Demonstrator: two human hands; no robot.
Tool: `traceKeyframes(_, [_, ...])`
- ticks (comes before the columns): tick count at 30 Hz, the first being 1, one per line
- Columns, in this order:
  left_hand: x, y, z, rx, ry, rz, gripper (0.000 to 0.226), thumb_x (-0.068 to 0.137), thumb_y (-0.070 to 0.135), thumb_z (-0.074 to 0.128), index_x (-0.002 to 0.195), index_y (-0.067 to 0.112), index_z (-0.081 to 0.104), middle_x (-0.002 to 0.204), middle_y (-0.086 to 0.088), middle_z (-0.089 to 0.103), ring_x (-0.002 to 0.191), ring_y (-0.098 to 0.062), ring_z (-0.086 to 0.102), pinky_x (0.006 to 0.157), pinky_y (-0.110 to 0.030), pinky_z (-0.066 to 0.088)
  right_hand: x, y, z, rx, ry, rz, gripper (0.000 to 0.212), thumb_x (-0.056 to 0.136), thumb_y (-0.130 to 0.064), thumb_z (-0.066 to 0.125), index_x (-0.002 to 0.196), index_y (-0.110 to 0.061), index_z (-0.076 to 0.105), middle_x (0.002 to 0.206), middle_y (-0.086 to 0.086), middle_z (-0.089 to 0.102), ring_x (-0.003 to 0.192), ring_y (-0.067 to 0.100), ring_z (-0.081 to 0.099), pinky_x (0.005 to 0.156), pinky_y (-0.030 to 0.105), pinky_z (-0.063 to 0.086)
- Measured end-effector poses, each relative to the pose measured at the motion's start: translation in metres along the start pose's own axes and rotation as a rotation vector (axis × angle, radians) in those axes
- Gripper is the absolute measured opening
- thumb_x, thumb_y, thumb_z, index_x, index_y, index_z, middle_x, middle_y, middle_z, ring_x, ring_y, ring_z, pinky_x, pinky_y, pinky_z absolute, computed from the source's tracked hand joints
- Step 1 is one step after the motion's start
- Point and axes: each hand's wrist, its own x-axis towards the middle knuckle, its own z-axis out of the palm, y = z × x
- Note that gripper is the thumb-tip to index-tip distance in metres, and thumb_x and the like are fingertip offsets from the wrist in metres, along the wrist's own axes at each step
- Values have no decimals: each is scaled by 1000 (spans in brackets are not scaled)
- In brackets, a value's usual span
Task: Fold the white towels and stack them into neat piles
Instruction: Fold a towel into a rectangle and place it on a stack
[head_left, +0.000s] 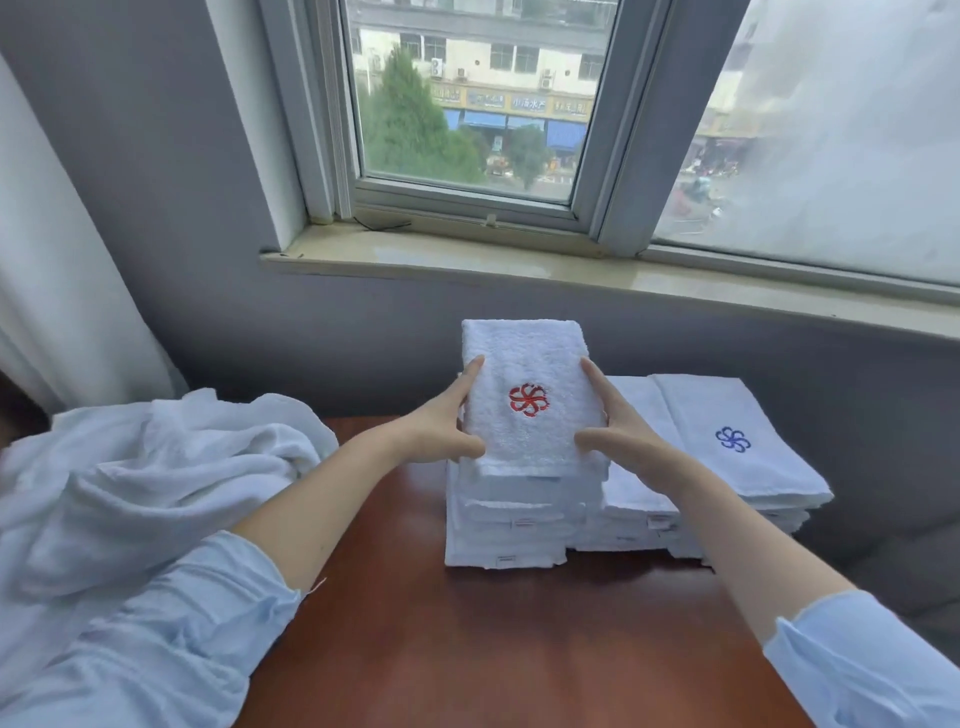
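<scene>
From the head camera, a folded towel with a red flower mark lies on top of a tall pile near the far edge of the table. The left hand and right hand press flat on its two sides. The fingers are straight, not curled round it. I think they are making it sit straight.

A lower pile with a blue flower mark stands just beside it, at the far right corner. So lots of folding looks done. A messy heap of white towels lies at the left edge and still needs folding.
</scene>
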Motion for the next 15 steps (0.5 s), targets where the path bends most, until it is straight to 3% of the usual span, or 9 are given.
traceKeyframes(1, [7, -3, 3, -5, 7, -25, 110, 72, 12, 61, 148, 58, -4, 105, 7, 55, 66, -3, 55, 64, -15, 49, 7, 6, -3, 4, -13, 12, 103, 66, -9, 58, 151, -52, 19, 127, -42, 40, 103, -18, 57, 73, 8, 50])
traceKeyframes(5, [23, -17, 14, 6, 14, -108, 110, 73, 10, 59, 149, 56, -4, 85, 12, 43, 51, 1, 45, 54, -13, 44, 28, 26, -8, 14, -61, 65, 102, 66, -11, 57, 151, -51, 17, 135, -37, 38, 105, -19, 56, 75, 9, 51])
traceKeyframes(7, [28, -25, 19, 23, 8, -144, 110, 73, 10, 58, 148, 59, -5, 99, 13, 51, 51, -2, 43, 53, -16, 43, 35, 35, -4, -29, -77, 88, 103, 68, -11, 56, 154, -48, 13, 144, -32, 34, 112, -17, 52, 78, 11, 49])
traceKeyframes(9, [32, -33, 24, 34, 7, -193, 110, 71, 12, 57, 148, 58, -7, 121, 12, 46, 53, -6, 41, 54, -22, 41, 42, 42, 1, -80, -95, 106, 104, 69, -13, 56, 156, -44, 8, 148, -25, 28, 119, -6, 47, 79, 14, 47])
traceKeyframes(10, [34, -36, 26, 32, 9, -219, 110, 70, 14, 57, 148, 57, -6, 120, 8, 45, 55, -9, 40, 55, -26, 40, 46, 44, 4, -106, -102, 113, 105, 68, -15, 56, 156, -42, 6, 148, -23, 26, 120, 0, 46, 75, 13, 46])
traceKeyframes(13, [39, -43, 31, 23, 7, -275, 111, 68, 17, 58, 150, 55, -6, 110, 11, 41, 63, -14, 44, 60, -30, 43, 59, 46, 7, -212, -126, 149, 103, 74, -13, 58, 157, -37, 2, 150, -17, 23, 103, 0, 50, 60, 11, 46])
traceKeyframes(15, [44, -43, 32, 27, -2, -286, 111, 69, 16, 59, 151, 53, -7, 118, 12, 41, 65, -13, 48, 63, -29, 47, 64, 47, 7, -253, -138, 173, 104, 73, -13, 59, 157, -35, 1, 152, -14, 23, 95, -2, 51, 57, 11, 46])
